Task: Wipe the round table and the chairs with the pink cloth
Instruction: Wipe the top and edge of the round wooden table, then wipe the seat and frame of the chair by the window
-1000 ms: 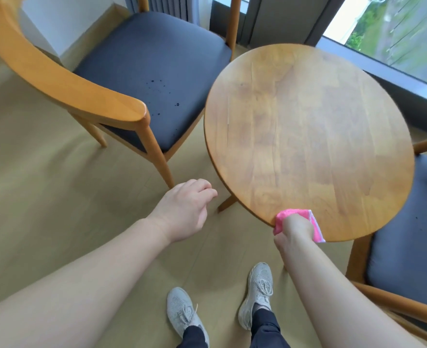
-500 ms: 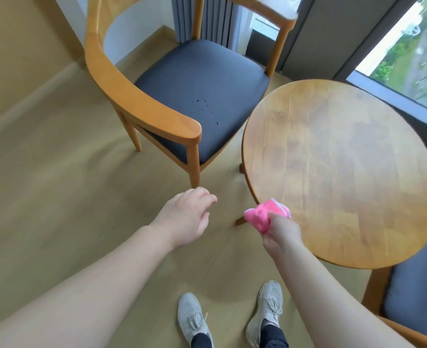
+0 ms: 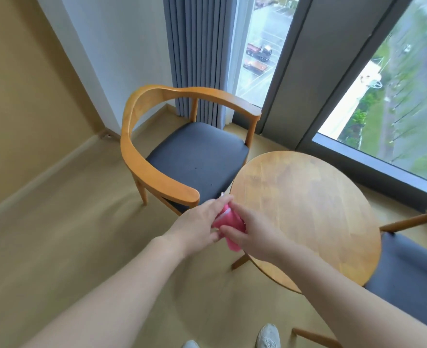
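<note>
No writing or brand can be read anywhere. At the far left stands a wooden chair [image 3: 182,156] with a dark seat, just beside the round surface [image 3: 305,209]; a grey curtain [image 3: 197,51] hangs behind it. In the middle, the left hand [image 3: 197,226] and the right hand [image 3: 251,233] meet near the surface's left edge, and both pinch the pink cloth [image 3: 228,228] between them, above the floor. At the right, a second chair [image 3: 408,270] is partly under the surface. Near the bottom edge, grey shoes [image 3: 267,335] show.
</note>
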A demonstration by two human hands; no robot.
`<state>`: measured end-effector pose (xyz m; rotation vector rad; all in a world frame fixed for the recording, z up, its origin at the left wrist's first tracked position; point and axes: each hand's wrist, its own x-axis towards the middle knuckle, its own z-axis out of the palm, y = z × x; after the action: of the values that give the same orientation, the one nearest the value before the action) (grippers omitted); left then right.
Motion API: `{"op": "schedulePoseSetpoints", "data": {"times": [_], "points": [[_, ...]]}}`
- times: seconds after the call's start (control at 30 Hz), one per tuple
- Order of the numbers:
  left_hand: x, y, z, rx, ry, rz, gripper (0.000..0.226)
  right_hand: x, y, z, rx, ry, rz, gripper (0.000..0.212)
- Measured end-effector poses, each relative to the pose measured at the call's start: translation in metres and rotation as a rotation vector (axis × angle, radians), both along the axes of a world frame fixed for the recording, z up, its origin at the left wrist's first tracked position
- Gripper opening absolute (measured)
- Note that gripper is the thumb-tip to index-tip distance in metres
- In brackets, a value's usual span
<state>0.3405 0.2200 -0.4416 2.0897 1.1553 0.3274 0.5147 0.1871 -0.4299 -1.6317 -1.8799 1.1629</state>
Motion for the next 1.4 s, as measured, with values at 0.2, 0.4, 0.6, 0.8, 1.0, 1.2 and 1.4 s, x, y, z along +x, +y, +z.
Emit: {"op": "schedulePoseSetpoints", "data": {"times": [0.2,0.4,0.6,0.8,1.0,1.2,1.4], "points": [[-0.006,0.004,0.078,0.079,-0.05,0.013,0.046,0.013,0.014,0.075,-0.036,0.086,0.194,0.037],[0.0,0.017,0.124,0.105,-0.121,0.182,0.047,0.039,0.036,0.11,0.224,-0.039,0.417,0.093],[0.021,0.028,0.175,0.033,-0.115,0.259,0.04,0.057,0.081,0.144,0.446,0.076,0.314,0.02],[0.02,0.037,0.212,0.115,-0.041,0.346,0.034,0.059,0.112,0.184,0.253,0.208,0.333,0.022],[0.009,0.058,0.236,0.109,-0.282,0.443,0.013,0.041,0.131,0.212,0.198,0.344,0.258,0.033],[-0.031,0.102,0.225,0.086,-0.361,0.532,0.017,0.008,0.172,0.196,0.017,0.294,0.29,0.037],[-0.1,0.174,0.185,-0.07,-0.433,0.495,0.017,-0.046,0.235,0.172,-0.014,0.205,0.158,0.028]]}}
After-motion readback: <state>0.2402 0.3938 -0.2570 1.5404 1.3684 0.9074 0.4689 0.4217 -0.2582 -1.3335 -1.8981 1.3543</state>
